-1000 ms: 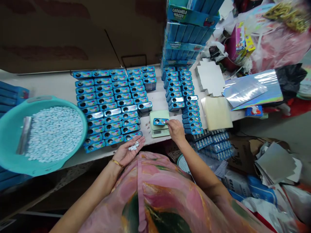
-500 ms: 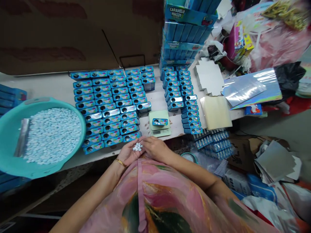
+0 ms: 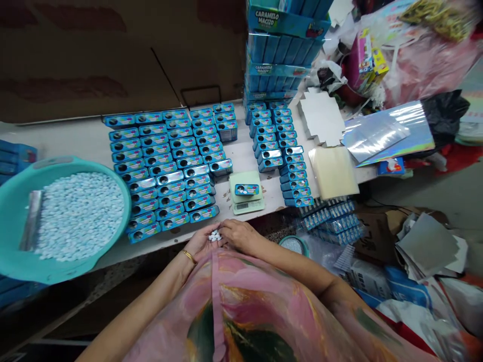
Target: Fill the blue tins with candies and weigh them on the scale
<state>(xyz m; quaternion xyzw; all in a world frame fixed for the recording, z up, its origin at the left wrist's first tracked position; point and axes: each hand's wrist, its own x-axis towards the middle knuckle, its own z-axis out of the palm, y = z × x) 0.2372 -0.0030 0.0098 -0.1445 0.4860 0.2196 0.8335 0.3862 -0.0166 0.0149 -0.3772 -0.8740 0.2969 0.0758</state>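
Small pale candies [image 3: 215, 235] lie loose in the left hand [image 3: 199, 242], on the near side of the scale [image 3: 245, 177] and a little to its left. That palm faces up, cupped beneath them and not clenched; its fingertips are partly hidden by the right hand [image 3: 238, 235]. Right fingers bent, tips at the candies' edge; cannot tell whether they pinch one.

One blue tin [image 3: 249, 190] on the scale, lying within its platform, printed side up. Long axis runs left to right, roughly along the near table edge; dark opening at the left end, with whitish pieces at it. From the right fingertips the tin lies away from the body and somewhat rightward, well apart. Right hand is the nearer one; the opening is the end closer to the fingers.

Left of the scale: a broad block of tin rows [image 3: 169, 165]. Beyond these, a turquoise basin [image 3: 56, 271] of similar candies, metal scoop [image 3: 31, 220] inside along its left. Right of the scale: two narrower columns of tins [image 3: 264, 137], then cream sheets [image 3: 334, 173]. Behind it and to the right: stacked display boxes [image 3: 279, 45].

Against one second ago: right hand was at the tin's right end; now it meets the left palm. Tin remains on the scale.
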